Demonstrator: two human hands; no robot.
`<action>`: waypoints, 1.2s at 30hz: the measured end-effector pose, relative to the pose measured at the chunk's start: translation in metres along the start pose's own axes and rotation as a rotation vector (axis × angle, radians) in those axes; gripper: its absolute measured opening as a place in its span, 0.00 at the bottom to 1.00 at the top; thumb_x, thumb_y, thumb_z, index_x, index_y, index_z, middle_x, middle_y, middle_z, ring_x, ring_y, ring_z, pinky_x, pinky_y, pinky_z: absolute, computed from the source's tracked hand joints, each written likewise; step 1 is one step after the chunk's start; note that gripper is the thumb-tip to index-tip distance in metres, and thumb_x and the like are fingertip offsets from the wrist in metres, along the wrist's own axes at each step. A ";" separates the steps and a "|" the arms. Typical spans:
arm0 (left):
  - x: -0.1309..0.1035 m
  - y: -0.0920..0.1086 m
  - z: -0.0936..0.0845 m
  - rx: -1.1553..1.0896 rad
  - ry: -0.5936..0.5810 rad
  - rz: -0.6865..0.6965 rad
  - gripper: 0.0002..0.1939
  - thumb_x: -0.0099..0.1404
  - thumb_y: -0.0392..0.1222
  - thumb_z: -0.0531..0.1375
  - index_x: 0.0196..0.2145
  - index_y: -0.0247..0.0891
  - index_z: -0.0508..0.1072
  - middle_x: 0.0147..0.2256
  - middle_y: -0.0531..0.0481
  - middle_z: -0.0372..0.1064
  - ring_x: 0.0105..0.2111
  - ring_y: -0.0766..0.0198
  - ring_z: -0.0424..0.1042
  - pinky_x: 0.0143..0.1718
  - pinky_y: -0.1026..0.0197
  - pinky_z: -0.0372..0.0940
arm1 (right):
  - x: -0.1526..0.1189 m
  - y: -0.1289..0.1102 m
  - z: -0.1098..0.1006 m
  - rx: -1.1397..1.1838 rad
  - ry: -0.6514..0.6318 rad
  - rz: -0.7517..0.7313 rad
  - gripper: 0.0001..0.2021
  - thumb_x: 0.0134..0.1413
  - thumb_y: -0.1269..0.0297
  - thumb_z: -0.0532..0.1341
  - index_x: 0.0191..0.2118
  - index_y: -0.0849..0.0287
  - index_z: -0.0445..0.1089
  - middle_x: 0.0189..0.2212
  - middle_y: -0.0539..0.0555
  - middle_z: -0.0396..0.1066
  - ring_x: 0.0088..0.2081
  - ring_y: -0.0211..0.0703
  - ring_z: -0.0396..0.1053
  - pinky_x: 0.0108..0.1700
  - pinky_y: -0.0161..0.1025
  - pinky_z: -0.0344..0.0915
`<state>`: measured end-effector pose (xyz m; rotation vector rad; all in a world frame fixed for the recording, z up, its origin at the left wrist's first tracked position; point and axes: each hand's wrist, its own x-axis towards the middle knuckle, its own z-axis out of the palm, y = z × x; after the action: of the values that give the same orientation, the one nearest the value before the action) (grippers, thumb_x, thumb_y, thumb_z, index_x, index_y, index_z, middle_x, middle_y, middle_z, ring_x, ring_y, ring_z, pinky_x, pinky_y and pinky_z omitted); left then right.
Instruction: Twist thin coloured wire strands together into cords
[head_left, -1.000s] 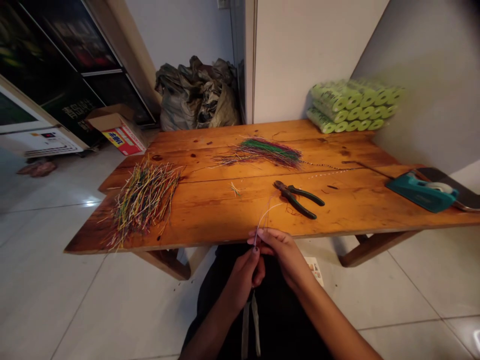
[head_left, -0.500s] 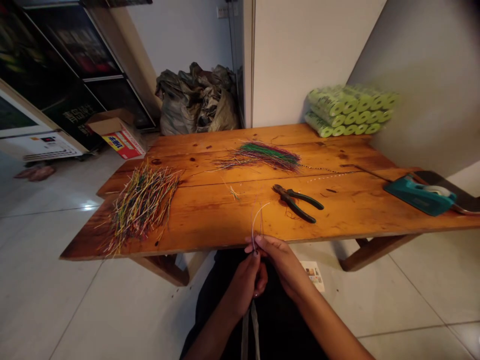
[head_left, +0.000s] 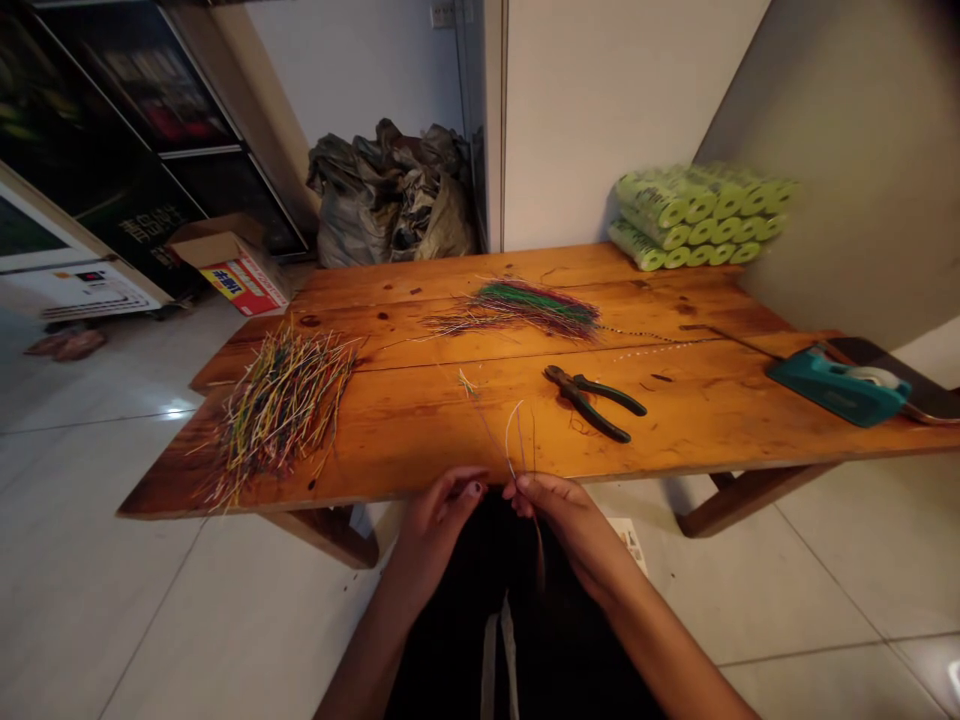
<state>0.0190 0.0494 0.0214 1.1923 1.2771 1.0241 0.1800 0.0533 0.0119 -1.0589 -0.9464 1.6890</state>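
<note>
Thin wires (head_left: 512, 437) stand up from my right hand (head_left: 551, 500), whose thumb and fingers pinch them at the table's front edge; their tail hangs below it. To the left, my left hand (head_left: 448, 510) is apart from the wires, its fingers curled and a gap between thumb and index finger. Whether it holds anything small cannot be made out. Black-handled pliers (head_left: 596, 400) lie on the wooden table (head_left: 405, 420) beyond my right hand. A loose pile of coloured wires (head_left: 289, 405) is at the table's left, and a green and purple wire bundle (head_left: 536, 307) lies further back.
A teal tape dispenser (head_left: 840, 385) sits at the right end of the table. Green-wrapped rolls (head_left: 697, 220) are stacked at the back right. Behind the table stand grey sacks (head_left: 390, 200), and an open cardboard box (head_left: 232, 265) is at the back left.
My left hand has let go of the wires and moved left, away from my right hand. My right hand keeps its pinch, and the wires' lower tail now shows.
</note>
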 end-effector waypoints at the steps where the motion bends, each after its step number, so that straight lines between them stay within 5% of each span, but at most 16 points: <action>1: 0.002 0.002 0.001 -0.060 0.043 0.004 0.15 0.57 0.49 0.59 0.39 0.38 0.73 0.37 0.47 0.73 0.39 0.59 0.70 0.43 0.60 0.61 | 0.000 0.000 0.000 -0.030 -0.002 0.006 0.11 0.51 0.59 0.60 0.27 0.60 0.74 0.21 0.46 0.63 0.27 0.35 0.59 0.35 0.34 0.54; 12: 0.017 0.003 0.018 -0.327 0.123 -0.069 0.07 0.47 0.40 0.67 0.26 0.36 0.75 0.24 0.53 0.73 0.25 0.69 0.69 0.30 0.67 0.63 | -0.003 -0.001 0.001 -0.129 -0.098 0.010 0.13 0.53 0.58 0.58 0.23 0.58 0.72 0.22 0.48 0.63 0.30 0.38 0.60 0.37 0.36 0.54; 17: 0.016 -0.005 0.018 -0.391 0.147 -0.063 0.07 0.47 0.39 0.67 0.24 0.36 0.72 0.22 0.56 0.71 0.24 0.72 0.68 0.29 0.70 0.62 | -0.004 -0.002 0.002 -0.139 -0.198 0.033 0.14 0.55 0.56 0.56 0.32 0.60 0.73 0.19 0.46 0.60 0.24 0.34 0.58 0.30 0.34 0.55; 22: 0.015 -0.010 0.022 -0.413 0.185 -0.048 0.08 0.46 0.37 0.68 0.24 0.36 0.71 0.23 0.57 0.70 0.25 0.72 0.67 0.29 0.69 0.61 | -0.008 0.001 0.000 -0.012 -0.270 0.172 0.15 0.55 0.55 0.55 0.31 0.62 0.70 0.15 0.41 0.46 0.17 0.29 0.40 0.18 0.31 0.37; 28: -0.005 -0.012 0.014 -0.412 -0.108 -0.157 0.20 0.45 0.43 0.68 0.38 0.37 0.75 0.30 0.48 0.75 0.27 0.64 0.69 0.30 0.63 0.61 | -0.021 0.012 -0.007 0.321 -0.457 0.411 0.14 0.52 0.58 0.59 0.25 0.64 0.67 0.13 0.39 0.41 0.14 0.26 0.35 0.16 0.29 0.33; 32: -0.024 -0.019 0.005 -0.286 -0.238 -0.067 0.10 0.46 0.47 0.67 0.24 0.38 0.79 0.24 0.47 0.73 0.27 0.61 0.69 0.31 0.61 0.61 | -0.030 0.024 -0.004 0.418 -0.628 0.546 0.13 0.51 0.58 0.60 0.25 0.64 0.67 0.12 0.38 0.42 0.13 0.26 0.35 0.14 0.29 0.32; 36: -0.035 -0.024 0.002 -0.143 0.007 -0.010 0.05 0.51 0.42 0.64 0.22 0.40 0.78 0.22 0.50 0.73 0.26 0.62 0.70 0.32 0.61 0.62 | -0.037 0.025 0.007 0.223 -0.414 0.385 0.13 0.53 0.56 0.58 0.29 0.62 0.67 0.15 0.40 0.45 0.15 0.27 0.38 0.16 0.30 0.34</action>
<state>0.0165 0.0115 0.0025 1.0736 1.1934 1.0940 0.1742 0.0101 0.0002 -0.7885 -0.8108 2.3361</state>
